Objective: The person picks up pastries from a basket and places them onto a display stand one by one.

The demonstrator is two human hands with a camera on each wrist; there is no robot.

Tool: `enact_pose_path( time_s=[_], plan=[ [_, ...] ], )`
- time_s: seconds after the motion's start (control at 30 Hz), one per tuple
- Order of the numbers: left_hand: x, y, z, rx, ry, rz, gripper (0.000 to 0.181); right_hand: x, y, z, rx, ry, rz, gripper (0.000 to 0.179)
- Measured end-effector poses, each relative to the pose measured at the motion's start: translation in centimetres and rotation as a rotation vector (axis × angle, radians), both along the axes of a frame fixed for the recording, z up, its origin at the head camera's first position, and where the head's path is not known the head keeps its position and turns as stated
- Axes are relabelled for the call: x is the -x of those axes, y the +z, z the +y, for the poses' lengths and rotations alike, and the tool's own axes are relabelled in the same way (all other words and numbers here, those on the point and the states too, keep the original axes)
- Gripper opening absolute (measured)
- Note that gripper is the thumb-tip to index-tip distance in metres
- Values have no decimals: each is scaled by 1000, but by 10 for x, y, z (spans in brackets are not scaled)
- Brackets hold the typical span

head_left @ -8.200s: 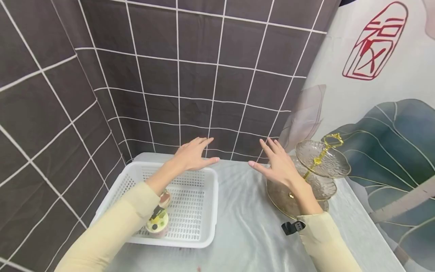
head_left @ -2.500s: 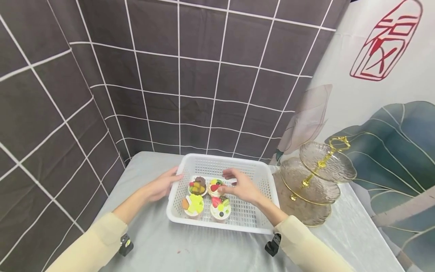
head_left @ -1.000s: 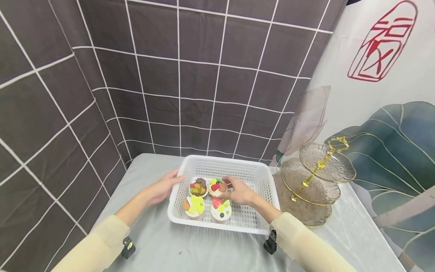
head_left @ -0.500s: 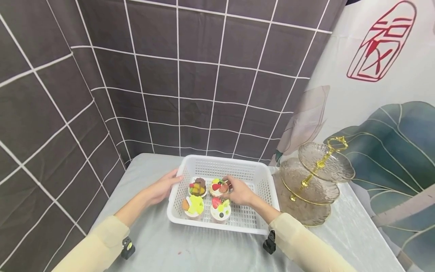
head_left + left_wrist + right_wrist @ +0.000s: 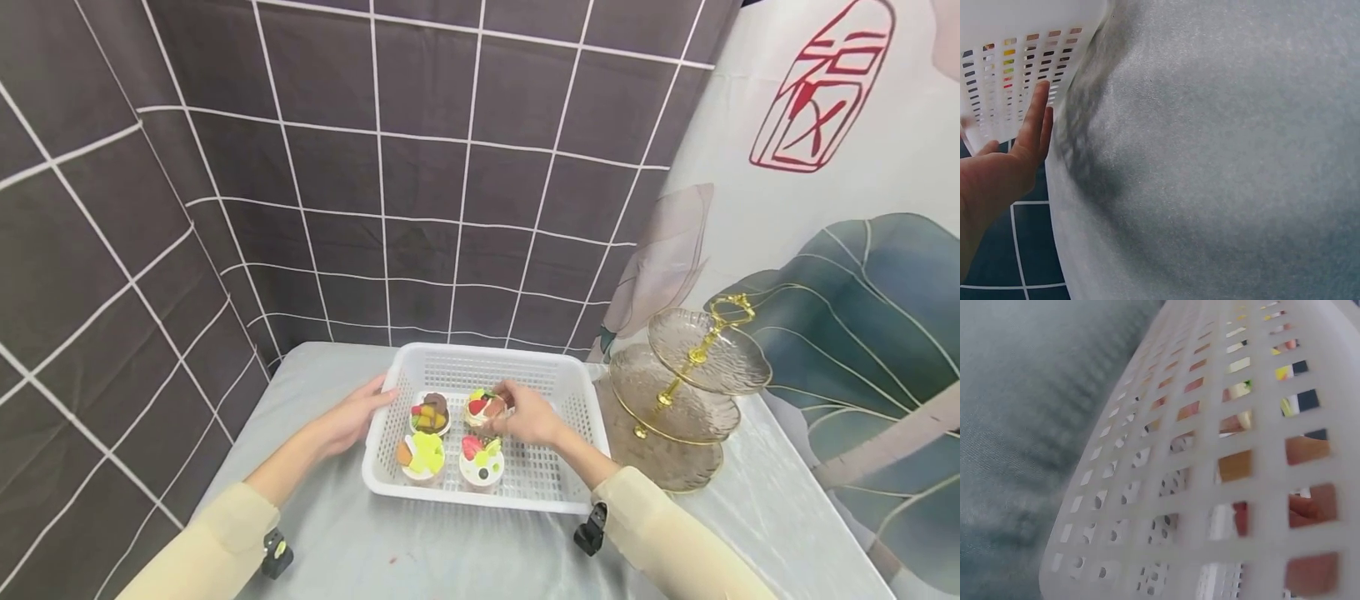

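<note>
In the head view, a white plastic basket [image 5: 480, 498] holds several fruit-topped cupcakes. My right hand [image 5: 531, 417] reaches inside and pinches the back right cupcake [image 5: 484, 408] between thumb and fingers; that cupcake looks slightly tilted. Just in front of it sits a cupcake [image 5: 481, 467] with strawberry and blueberry. On the left are a chocolate-topped cupcake [image 5: 431, 412] and a yellow-topped cupcake [image 5: 422, 457]. My left hand [image 5: 347, 423] holds the basket's left side, thumb over the rim. Its fingers [image 5: 1034, 122] lie along the outer wall. The right wrist view mostly shows the slotted basket wall [image 5: 1204, 487].
A three-tier glass stand [image 5: 663, 408] with a gold stem and handle stands right of the basket, close to its side. Grey cloth covers the table [image 5: 420, 550]. A dark gridded curtain [image 5: 420, 183] hangs behind and at left. Black wrist cameras [image 5: 591, 529] sit below both sleeves.
Since the oldest frame, the basket has moved right and both hands have come to it. The right hand has closed on the back right cupcake, which has turned and tilted slightly.
</note>
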State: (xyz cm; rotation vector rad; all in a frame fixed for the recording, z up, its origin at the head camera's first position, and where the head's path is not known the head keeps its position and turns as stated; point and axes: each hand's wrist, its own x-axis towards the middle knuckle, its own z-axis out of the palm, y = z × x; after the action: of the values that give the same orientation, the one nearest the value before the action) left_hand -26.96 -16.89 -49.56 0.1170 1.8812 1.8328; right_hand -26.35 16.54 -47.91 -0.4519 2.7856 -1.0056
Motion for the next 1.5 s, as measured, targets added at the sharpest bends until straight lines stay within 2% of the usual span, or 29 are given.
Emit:
enact_pose_path(
  time_s=[0.13, 0.27, 0.33, 0.43, 0.57, 0.73, 1.03, 1.27, 1.5],
  plan=[
    [-1, 1, 0, -16, -7, 8, 65, -6, 16, 7, 45, -34, 27, 61],
    [-3, 2, 0, -20, -9, 14, 64, -17, 38, 18, 94, 7, 78, 59],
    [-4, 2, 0, -17, -10, 17, 64, -23, 49, 26, 121, 38, 122, 56],
    [-4, 2, 0, -11, -13, 23, 64, -34, 66, 39, 125, 38, 212, 54],
    [-4, 2, 0, -9, -18, 28, 65, -48, 92, 57, 102, -20, 281, 54],
    [-5, 3, -2, -20, -11, 20, 65, -57, 122, 82, 107, -77, 300, 55],
    [-5, 3, 0, -28, -14, 8, 66, -73, 163, 135, 71, -233, 397, 55],
    [-4, 1, 0, -31, -17, 3, 66, -78, 180, 171, 11, -387, 414, 62],
    [-1, -1, -3, -40, -19, -7, 66, -74, 177, 191, -31, -482, 364, 68]
  ],
)
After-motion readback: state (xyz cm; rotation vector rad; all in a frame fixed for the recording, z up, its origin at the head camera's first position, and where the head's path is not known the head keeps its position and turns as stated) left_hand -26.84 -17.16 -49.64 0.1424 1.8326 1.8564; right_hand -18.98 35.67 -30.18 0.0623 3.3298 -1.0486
